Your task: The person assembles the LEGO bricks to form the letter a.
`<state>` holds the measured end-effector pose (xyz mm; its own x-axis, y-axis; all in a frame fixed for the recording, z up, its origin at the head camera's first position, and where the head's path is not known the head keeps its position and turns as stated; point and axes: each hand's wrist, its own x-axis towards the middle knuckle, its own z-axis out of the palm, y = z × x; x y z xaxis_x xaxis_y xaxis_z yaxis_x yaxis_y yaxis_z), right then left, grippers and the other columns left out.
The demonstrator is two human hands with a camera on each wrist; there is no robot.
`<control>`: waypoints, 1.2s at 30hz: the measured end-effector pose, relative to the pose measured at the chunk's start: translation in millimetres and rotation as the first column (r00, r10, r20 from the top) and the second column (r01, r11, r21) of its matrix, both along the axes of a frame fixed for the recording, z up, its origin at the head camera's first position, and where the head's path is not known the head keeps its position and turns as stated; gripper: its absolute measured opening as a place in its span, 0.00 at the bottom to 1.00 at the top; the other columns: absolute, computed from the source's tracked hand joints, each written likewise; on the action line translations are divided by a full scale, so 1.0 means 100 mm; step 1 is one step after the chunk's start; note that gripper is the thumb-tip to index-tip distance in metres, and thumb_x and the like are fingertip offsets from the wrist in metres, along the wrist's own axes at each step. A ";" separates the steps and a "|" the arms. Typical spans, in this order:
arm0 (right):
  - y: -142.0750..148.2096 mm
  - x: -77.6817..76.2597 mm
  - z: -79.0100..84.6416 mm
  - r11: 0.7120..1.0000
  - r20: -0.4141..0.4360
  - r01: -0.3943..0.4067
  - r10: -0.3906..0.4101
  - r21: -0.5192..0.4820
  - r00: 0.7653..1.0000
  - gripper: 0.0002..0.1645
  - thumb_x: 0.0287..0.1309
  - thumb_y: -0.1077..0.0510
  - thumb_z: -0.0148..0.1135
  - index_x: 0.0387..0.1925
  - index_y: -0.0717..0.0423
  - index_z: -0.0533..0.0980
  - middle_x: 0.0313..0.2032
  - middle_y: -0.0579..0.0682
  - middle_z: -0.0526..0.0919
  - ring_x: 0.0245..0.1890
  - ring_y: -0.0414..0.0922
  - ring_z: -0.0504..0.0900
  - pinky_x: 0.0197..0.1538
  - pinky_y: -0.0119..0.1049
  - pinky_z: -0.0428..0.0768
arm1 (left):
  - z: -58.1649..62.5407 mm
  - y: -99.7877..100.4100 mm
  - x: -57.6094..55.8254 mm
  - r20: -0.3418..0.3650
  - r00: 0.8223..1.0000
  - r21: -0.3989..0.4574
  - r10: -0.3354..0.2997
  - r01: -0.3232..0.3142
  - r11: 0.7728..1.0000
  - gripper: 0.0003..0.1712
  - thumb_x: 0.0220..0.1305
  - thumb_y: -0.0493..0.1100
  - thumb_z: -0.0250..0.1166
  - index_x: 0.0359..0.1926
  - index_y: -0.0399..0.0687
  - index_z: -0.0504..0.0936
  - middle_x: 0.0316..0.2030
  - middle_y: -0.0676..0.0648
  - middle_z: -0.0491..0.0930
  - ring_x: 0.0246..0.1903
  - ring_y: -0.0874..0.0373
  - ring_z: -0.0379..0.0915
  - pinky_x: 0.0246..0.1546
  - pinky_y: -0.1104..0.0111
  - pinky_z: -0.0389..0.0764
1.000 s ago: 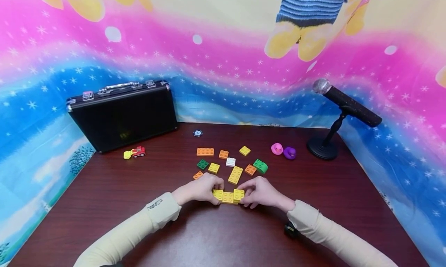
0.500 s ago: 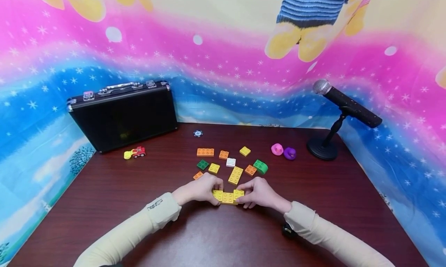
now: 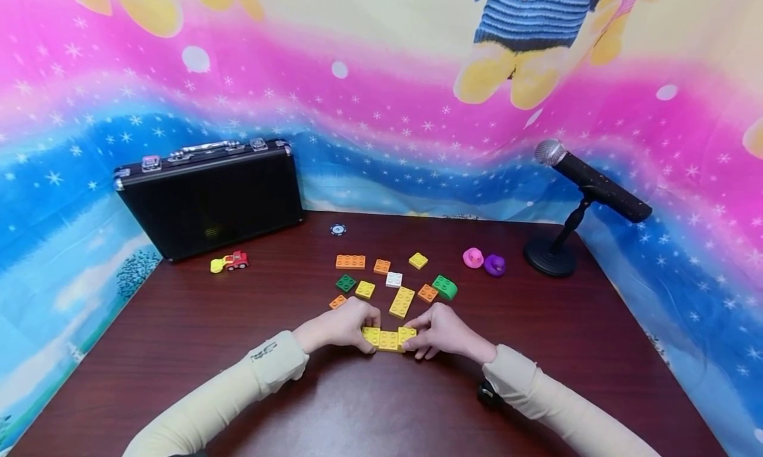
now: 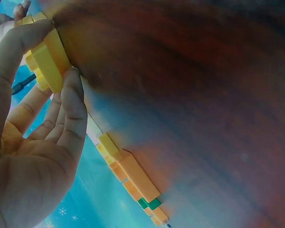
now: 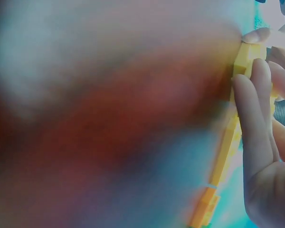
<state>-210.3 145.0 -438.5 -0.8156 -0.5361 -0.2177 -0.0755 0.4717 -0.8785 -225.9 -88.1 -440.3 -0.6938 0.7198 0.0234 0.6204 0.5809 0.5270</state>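
Observation:
Near the middle of the table, a joined row of yellow toy building bricks [image 3: 389, 341] lies between the two hands. The left hand [image 3: 344, 323] pinches its left end between thumb and fingers. In the left wrist view, the thumb lies along the studded side of the yellow bricks [image 4: 48, 59], and fingertips touch the opposite side. From the other side, the right hand [image 3: 447, 331] pinches the right-end brick, its thumb partly covering the studs. Fingers of the right hand [image 5: 263, 123] hide part of the row in the right wrist view.
Beyond the hands lie loose bricks, including a long yellow one [image 3: 402, 302], a white one [image 3: 394, 279] and a green curved one [image 3: 444, 286]. Farther out stand a black case [image 3: 214, 199], toy truck [image 3: 237, 260], pink duck [image 3: 473, 257], purple duck [image 3: 495, 265] and microphone [image 3: 596, 182].
The right thumb has shifted slightly left onto the right-end brick. The left hand keeps its grip, and the loose bricks stay in place.

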 end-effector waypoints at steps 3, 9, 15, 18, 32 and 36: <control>-0.03 0.00 0.03 1.000 -0.003 -0.003 0.003 0.025 1.000 0.20 0.42 0.55 0.71 0.39 0.58 0.81 0.21 0.51 0.84 0.18 0.48 0.82 0.22 0.40 0.79 | 0.01 -0.01 0.01 0.000 1.000 0.000 0.003 -0.003 1.000 0.14 0.35 0.45 0.74 0.24 0.50 0.76 0.18 0.56 0.74 0.18 0.69 0.63 0.19 0.76 0.67; -0.07 0.01 0.08 0.999 0.008 0.002 -0.003 0.049 1.000 0.21 0.41 0.56 0.71 0.40 0.60 0.81 0.20 0.51 0.84 0.17 0.49 0.82 0.22 0.40 0.79 | 0.02 -0.02 0.02 0.002 1.000 0.010 0.001 -0.001 1.000 0.14 0.36 0.44 0.74 0.24 0.50 0.77 0.18 0.55 0.75 0.18 0.69 0.64 0.20 0.76 0.68; -0.09 -0.01 0.09 0.997 0.001 0.010 -0.011 0.078 1.000 0.21 0.41 0.55 0.72 0.40 0.59 0.81 0.20 0.51 0.84 0.17 0.48 0.81 0.21 0.40 0.79 | 0.02 -0.02 0.01 -0.011 1.000 0.009 0.008 -0.008 1.000 0.14 0.36 0.45 0.74 0.24 0.50 0.76 0.19 0.55 0.74 0.19 0.68 0.64 0.20 0.76 0.68; -0.08 -0.02 0.06 0.995 0.000 0.017 -0.017 0.095 1.000 0.23 0.41 0.53 0.72 0.42 0.58 0.81 0.21 0.49 0.84 0.17 0.48 0.81 0.20 0.40 0.78 | 0.00 -0.03 0.01 -0.013 1.000 0.011 0.006 -0.006 1.000 0.14 0.36 0.45 0.74 0.24 0.50 0.77 0.19 0.55 0.74 0.19 0.68 0.63 0.20 0.76 0.68; -0.02 0.03 0.00 0.993 -0.080 0.020 -0.011 0.116 0.997 0.25 0.40 0.48 0.72 0.43 0.52 0.80 0.20 0.47 0.83 0.20 0.44 0.81 0.21 0.37 0.78 | -0.04 -0.02 0.00 0.010 1.000 0.011 0.007 -0.007 1.000 0.14 0.36 0.45 0.74 0.23 0.53 0.76 0.18 0.58 0.73 0.19 0.68 0.64 0.20 0.76 0.69; -0.03 0.06 0.00 0.990 -0.222 -0.014 0.046 0.142 0.974 0.24 0.39 0.48 0.72 0.41 0.54 0.80 0.27 0.46 0.80 0.17 0.40 0.78 0.22 0.33 0.77 | -0.04 -0.01 0.00 0.006 1.000 0.004 0.005 -0.005 1.000 0.15 0.35 0.46 0.74 0.23 0.53 0.75 0.18 0.57 0.72 0.19 0.69 0.63 0.20 0.77 0.68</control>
